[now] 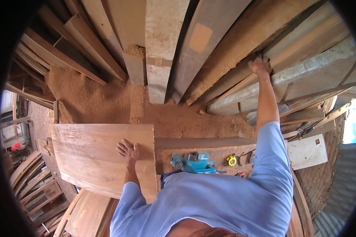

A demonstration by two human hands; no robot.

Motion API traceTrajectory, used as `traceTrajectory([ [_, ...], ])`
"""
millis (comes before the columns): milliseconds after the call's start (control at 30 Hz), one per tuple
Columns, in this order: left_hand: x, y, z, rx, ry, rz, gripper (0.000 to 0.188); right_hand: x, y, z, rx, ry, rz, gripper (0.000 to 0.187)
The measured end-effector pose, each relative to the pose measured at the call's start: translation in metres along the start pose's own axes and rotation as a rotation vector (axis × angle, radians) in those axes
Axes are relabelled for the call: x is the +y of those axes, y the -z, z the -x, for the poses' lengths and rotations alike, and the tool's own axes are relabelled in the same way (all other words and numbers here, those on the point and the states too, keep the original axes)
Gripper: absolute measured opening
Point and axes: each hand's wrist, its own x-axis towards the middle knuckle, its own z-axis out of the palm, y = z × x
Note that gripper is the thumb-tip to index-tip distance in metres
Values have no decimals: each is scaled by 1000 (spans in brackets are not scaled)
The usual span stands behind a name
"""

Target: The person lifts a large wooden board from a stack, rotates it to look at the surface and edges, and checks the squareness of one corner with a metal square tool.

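Observation:
My left hand (127, 153) lies flat with its fingers spread on a wide, pale brown wooden panel (91, 158). The panel rests over the bench on my left, its grain showing on the upper face. Far to the right, my outstretched right hand (261, 66) curls its fingers over a long wooden plank (235, 85) among the leaning boards. Those fingertips are partly hidden. Close to my chest, a blue-green electric power tool (199, 162), which looks like a planer, sits on the bench. A yellow tape measure (231, 160) lies to its right.
Sawdust (87, 96) lies heaped behind the panel. Long boards (166, 43) lean across the far side. More timber (43, 183) is stacked at the lower left. A white board (307, 152) and a corrugated sheet (346, 181) stand on the right.

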Motion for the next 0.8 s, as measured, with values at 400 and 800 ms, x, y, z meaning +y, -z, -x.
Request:
traceTrajectory([
  [400,4,6,4,-59,30,13,96,19,-14,-65,-86,288,267,83],
  [800,-2,3,1,-26,-32,37,99,-4,2,-16,29,55,-60,92],
])
